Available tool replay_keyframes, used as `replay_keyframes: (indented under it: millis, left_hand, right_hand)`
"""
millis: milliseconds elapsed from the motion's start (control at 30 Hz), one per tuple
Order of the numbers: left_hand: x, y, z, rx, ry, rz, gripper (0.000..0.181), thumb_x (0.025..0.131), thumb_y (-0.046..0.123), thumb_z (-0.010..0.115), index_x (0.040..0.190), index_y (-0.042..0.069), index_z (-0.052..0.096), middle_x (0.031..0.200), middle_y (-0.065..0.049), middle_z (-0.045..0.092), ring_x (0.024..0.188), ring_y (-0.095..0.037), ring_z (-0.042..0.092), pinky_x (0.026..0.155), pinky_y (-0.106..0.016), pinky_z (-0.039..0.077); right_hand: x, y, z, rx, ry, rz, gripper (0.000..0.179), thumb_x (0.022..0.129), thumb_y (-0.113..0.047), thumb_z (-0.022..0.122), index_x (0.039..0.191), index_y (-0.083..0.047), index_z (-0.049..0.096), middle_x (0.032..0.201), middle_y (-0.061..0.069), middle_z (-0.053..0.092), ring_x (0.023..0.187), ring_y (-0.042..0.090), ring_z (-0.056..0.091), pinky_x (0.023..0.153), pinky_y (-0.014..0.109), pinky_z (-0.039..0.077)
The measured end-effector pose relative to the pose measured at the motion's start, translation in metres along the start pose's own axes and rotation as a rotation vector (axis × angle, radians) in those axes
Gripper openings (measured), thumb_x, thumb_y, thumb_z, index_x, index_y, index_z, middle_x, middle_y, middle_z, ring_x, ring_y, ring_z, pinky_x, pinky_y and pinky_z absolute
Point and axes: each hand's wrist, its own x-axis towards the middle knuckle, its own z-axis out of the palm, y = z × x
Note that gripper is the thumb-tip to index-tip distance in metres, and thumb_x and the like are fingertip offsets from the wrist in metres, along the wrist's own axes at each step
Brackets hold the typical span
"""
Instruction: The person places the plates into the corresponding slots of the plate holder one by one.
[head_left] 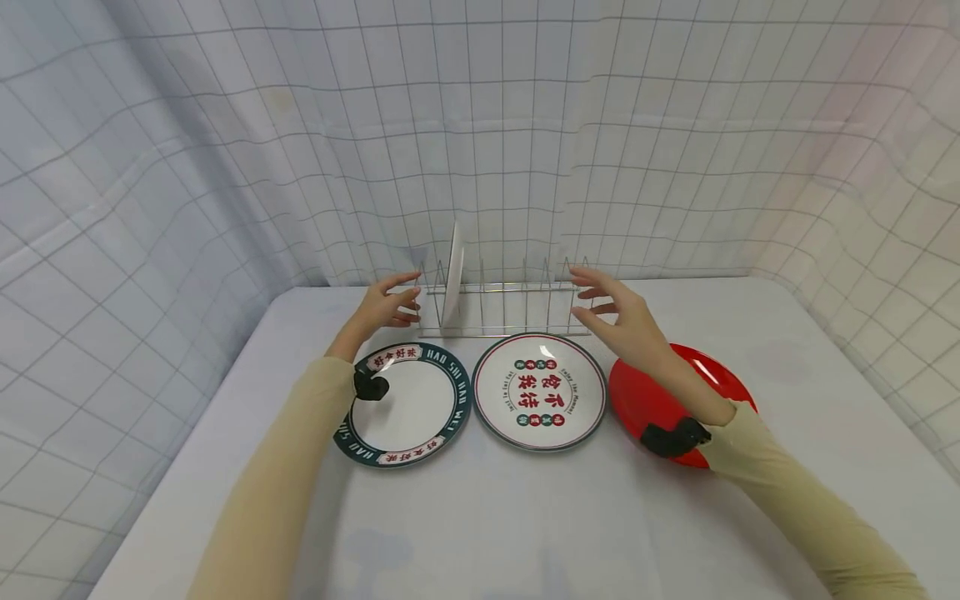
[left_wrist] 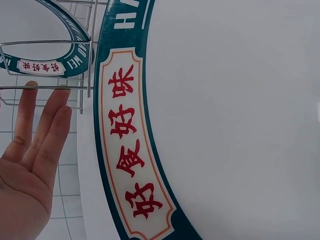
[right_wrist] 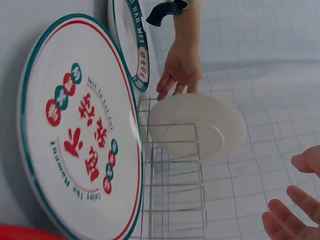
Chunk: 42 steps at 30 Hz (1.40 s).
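A wire dish rack (head_left: pixel 504 335) stands at the back of the table, with one plate (head_left: pixel 453 279) upright in its left part. At the rack's left end is my left hand (head_left: pixel 384 308); its fingertips meet the rack's wire in the left wrist view, fingers (left_wrist: pixel 47 135) extended. My right hand (head_left: pixel 624 321) is by the right end, fingers loosely bent and nothing held; contact with the wire is unclear. In front lie a green-rimmed plate (head_left: pixel 408 404), a white plate with red characters (head_left: pixel 540 429) and a red plate (head_left: pixel 630 400), partly hidden by my right forearm.
The table (head_left: pixel 480 525) has a white cover. A grid-patterned curtain (head_left: pixel 495 125) hangs close behind the rack and along the sides. Dark straps (head_left: pixel 671 437) are on both wrists.
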Motion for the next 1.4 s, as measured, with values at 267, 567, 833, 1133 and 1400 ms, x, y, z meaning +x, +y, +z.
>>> replay_keyframes:
  millis: [267,567,833,1133,1400]
  left_hand:
    - [-0.001,0.001,-0.001,0.001,0.003,0.007,0.051,0.100,0.033,0.051,0.148,0.020,0.039,0.117,-0.030,0.060,0.079,-0.019,0.072,0.073,-0.032,0.059]
    - [-0.002,0.000,-0.002,-0.007,-0.003,0.015,0.051,0.100,0.033,0.050,0.148,0.019,0.038,0.118,-0.032,0.059,0.077,-0.016,0.072,0.071,-0.029,0.058]
    - [-0.001,-0.002,-0.001,-0.002,-0.003,0.022,0.051,0.100,0.033,0.051,0.148,0.019,0.039,0.115,-0.029,0.061,0.079,-0.017,0.072,0.073,-0.031,0.059]
    - [-0.010,0.011,-0.002,-0.039,-0.027,0.011,0.053,0.101,0.023,0.050,0.150,0.011,0.034,0.118,-0.036,0.057,0.094,-0.038,0.069,0.081,-0.043,0.057]
    - [-0.015,0.015,0.001,-0.017,-0.016,0.014,0.051,0.101,0.027,0.049,0.149,0.014,0.036,0.118,-0.034,0.058,0.090,-0.031,0.071,0.079,-0.038,0.058]
  right_hand:
    - [-0.035,0.004,-0.038,-0.046,0.046,-0.038,0.052,0.086,0.007,0.065,0.135,-0.003,0.052,0.132,0.001,0.058,0.107,0.021,0.058,0.088,0.012,0.048]
    - [-0.063,0.031,-0.075,-0.115,0.048,-0.004,0.059,0.083,0.010,0.066,0.138,-0.006,0.049,0.130,0.008,0.057,0.106,-0.002,0.054,0.086,0.004,0.044]
    - [-0.085,0.051,-0.111,-0.144,0.012,0.122,0.059,0.085,0.004,0.068,0.139,-0.007,0.048,0.127,-0.027,0.049,0.107,-0.008,0.050,0.084,-0.001,0.038]
    - [-0.106,0.075,-0.140,-0.138,-0.068,0.215,0.058,0.087,0.001,0.066,0.140,-0.003,0.043,0.121,-0.034,0.045,0.105,-0.014,0.048,0.081,0.000,0.040]
    - [-0.132,0.100,-0.144,-0.098,-0.124,0.296,0.057,0.090,-0.004,0.064,0.142,-0.004,0.040,0.119,-0.035,0.044,0.099,-0.018,0.049,0.070,0.008,0.050]
